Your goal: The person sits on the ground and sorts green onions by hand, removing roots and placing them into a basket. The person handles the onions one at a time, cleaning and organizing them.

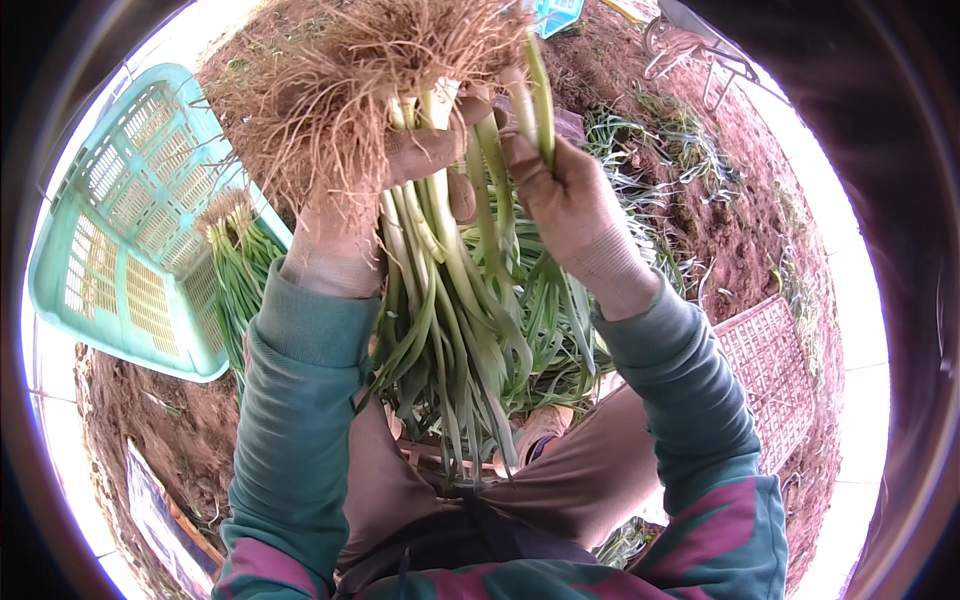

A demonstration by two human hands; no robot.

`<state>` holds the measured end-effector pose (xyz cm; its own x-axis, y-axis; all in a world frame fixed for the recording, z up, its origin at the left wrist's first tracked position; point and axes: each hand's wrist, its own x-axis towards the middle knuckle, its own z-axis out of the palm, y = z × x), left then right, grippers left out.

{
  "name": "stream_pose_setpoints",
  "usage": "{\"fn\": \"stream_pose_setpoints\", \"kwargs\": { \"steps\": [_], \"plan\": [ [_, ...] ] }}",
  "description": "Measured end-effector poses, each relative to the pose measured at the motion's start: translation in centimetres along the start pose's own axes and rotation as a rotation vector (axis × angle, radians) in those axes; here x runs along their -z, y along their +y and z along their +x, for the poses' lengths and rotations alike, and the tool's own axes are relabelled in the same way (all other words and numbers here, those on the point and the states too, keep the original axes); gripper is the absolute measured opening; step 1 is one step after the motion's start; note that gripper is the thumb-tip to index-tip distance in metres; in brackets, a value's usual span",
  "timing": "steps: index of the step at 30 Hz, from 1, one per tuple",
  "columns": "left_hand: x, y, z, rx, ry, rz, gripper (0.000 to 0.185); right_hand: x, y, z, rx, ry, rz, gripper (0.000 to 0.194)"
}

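Observation:
My left hand [424,157], in a soiled knit glove, grips a bunch of leek-like allium plants [442,247]. Their tangled brown roots [330,105] point up and away from me, covering part of that hand and wrist. Long flat leaves from the bunch hang down towards my lap. Just to the right, my gloved right hand [559,184] pinches a pale stalk [521,105] and a green leaf stem beside it between thumb and fingers. Beneath both hands lies a heap of more green leaves [551,337], partly hidden by the bunch.
At left a turquoise plastic crate [150,262] stands tilted, with bundled rooted greens [244,262] beside its near side. A reddish plastic crate [772,382] lies at right. Loose leaves [675,142] are strewn over brown soil [727,247]. A wheelbarrow [705,56] stands at the far right.

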<state>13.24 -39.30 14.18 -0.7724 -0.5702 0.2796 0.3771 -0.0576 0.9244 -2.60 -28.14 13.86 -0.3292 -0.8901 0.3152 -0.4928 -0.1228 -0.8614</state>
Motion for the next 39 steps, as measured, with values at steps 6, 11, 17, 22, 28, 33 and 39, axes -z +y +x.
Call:
{"fn": "stream_pose_setpoints", "kwargs": {
  "steps": [6,11,17,22,28,33,39],
  "plan": [
    [-0.7,0.5,-0.9,-0.098,0.042,-0.064,0.057,0.1,-0.8,-0.2,-0.1,-0.162,-0.015,0.042],
    [1.2,0.1,0.0,-0.04,-0.187,0.104,0.064,-0.6,-0.5,0.3,-0.047,-0.21,0.254,0.036],
    [2.9,1.5,0.3,-0.113,-0.05,0.021,0.063,8.1,-0.4,1.6,-0.109,0.323,0.039,0.032],
    [2.6,3.6,-1.6,-0.113,0.189,0.03,0.063,15.1,-0.4,1.3,-0.237,0.823,-0.299,0.037],
    [0.1,3.1,-1.5,-0.052,0.127,0.023,0.068,4.9,0.6,-0.2,0.245,0.019,-0.203,0.04],
    [-0.2,2.6,-1.2,-0.061,0.015,0.008,0.075,-1.3,-0.3,-1.0,0.189,0.036,0.136,0.026],
    [0.3,2.9,-1.4,-0.054,0.026,0.118,0.082,-0.7,-2.2,-1.4,0.185,-0.018,-0.083,0.025]
  ]
}}
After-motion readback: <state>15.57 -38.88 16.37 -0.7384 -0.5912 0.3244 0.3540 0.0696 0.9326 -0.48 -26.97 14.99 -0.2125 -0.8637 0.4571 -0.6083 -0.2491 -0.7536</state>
